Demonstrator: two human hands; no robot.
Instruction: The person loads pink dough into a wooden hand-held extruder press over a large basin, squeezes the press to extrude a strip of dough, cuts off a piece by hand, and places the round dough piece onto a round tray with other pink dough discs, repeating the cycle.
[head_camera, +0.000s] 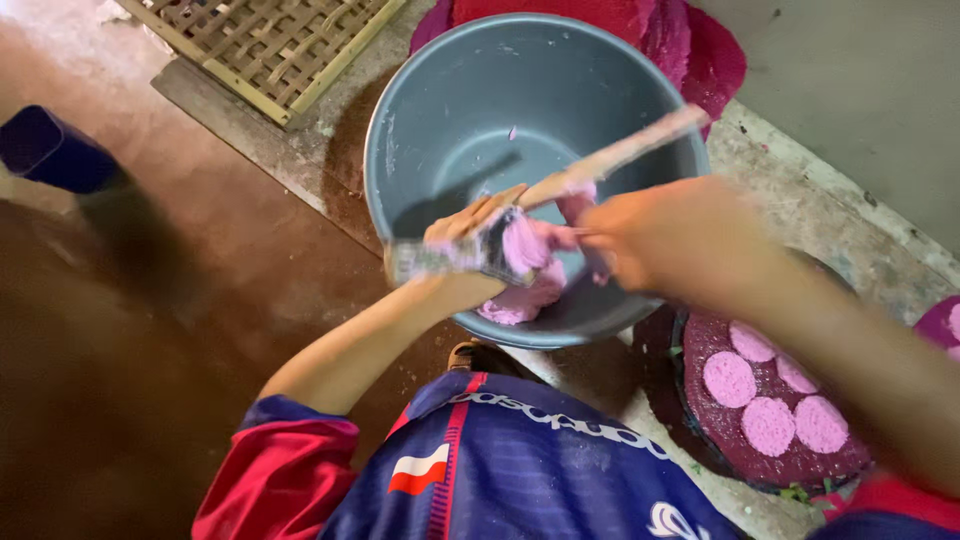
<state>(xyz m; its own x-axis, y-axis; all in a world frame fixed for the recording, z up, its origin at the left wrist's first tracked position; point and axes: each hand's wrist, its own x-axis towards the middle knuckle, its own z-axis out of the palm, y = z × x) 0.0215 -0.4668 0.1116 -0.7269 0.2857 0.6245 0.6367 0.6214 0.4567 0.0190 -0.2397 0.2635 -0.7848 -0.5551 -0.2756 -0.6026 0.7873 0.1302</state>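
Pink dough (528, 262) sits partly in a small round mould (470, 255) gripped in the left hand (455, 250), with more of it heaped at the bottom of the grey bucket (470, 110) just below. The right hand (650, 240) is closed around a wooden paddle (620, 152), whose tip meets the dough at the mould. The step looks like packing or scraping a portion into shape; the next move probably calls for a steady, level stroke so the dough stays in the mould. At the right, 4 pink discs (770, 425) lie on a dark red cloth-covered tray (700, 400). The bucket stands on rough concrete floor (800, 170) beside brown flooring; a woven bamboo mat (270, 45) and a dark blue container (50, 150) lie beyond.
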